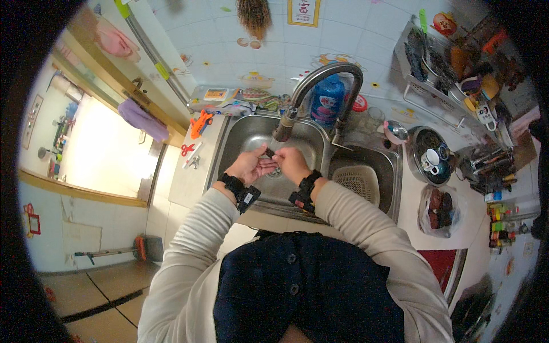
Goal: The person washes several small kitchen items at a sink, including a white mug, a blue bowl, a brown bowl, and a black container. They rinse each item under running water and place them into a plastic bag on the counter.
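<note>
Both hands are over the left basin of a stainless steel sink [231, 143], below the spout of a curved metal faucet [360, 81]. A small dark object [269, 152], too small to name, is between them. My left hand [253, 165] is palm up, its thumb against the dark object and its fingers stretched to the right. My right hand [291, 160] has its fingertips closed at the right end of that object. Black devices are strapped to both wrists. The drain lies partly hidden under the left fingers.
An orange toy [200, 124], red scissors [187, 149] and a white stick [192, 155] lie left of the sink. A plastic basket [358, 182] sits in the right basin. Behind stands a blue bottle [327, 100]; to the right are a bowl with mugs [414, 150] and a plastic bag [439, 212].
</note>
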`<action>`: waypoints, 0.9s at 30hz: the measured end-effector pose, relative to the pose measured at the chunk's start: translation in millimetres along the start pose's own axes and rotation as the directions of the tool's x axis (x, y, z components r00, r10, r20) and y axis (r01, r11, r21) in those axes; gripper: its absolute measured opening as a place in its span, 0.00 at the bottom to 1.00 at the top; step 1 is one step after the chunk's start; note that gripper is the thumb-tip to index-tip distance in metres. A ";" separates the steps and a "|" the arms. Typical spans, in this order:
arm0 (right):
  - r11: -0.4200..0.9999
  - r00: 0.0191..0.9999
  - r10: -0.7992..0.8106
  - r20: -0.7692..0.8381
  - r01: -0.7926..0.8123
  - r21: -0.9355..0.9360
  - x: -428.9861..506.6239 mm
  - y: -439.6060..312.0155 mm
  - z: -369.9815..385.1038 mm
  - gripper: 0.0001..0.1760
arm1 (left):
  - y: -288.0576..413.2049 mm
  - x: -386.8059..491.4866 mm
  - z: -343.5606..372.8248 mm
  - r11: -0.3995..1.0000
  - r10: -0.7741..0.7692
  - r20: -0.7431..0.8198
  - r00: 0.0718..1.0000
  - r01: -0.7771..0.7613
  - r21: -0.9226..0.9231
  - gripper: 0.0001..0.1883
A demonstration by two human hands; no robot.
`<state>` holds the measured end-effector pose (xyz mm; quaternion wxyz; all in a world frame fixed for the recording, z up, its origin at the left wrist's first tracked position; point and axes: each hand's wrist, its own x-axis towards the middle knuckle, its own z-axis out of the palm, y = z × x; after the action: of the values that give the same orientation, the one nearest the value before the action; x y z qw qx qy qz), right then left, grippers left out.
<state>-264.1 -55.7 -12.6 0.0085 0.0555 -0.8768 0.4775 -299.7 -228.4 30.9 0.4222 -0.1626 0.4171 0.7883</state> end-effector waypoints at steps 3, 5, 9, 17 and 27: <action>0.983 0.989 -0.131 0.066 0.138 -0.124 -19.5 -12.9 9.6 0.16 | -8.7 9.4 -9.8 0.987 0.104 -0.102 0.989 -0.090 0.134 0.10; 0.921 0.924 -0.381 -0.041 0.374 -0.111 -30.3 -20.8 12.5 0.17 | -11.2 8.0 -16.7 0.966 0.186 -0.155 0.970 -0.151 0.210 0.09; 0.859 0.947 -0.201 0.251 0.293 -0.419 -38.9 -24.9 -7.6 0.30 | -7.4 -2.5 -16.0 0.879 0.263 -0.228 0.937 -0.136 0.457 0.09; 0.851 0.866 -0.312 0.391 0.438 -0.289 -21.9 -24.2 -14.2 0.40 | -6.8 4.9 -13.3 0.778 0.276 -0.206 0.939 -0.092 0.622 0.10; 0.724 0.957 0.040 0.288 0.171 -0.669 -45.7 1.9 -86.0 0.19 | -1.3 -7.4 -27.2 0.015 0.680 0.105 0.726 -0.156 0.988 0.19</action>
<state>-222.2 21.6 29.5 -0.0798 0.1474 -0.9802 0.1054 -296.9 -253.5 18.5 0.0621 0.1202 0.9193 0.3695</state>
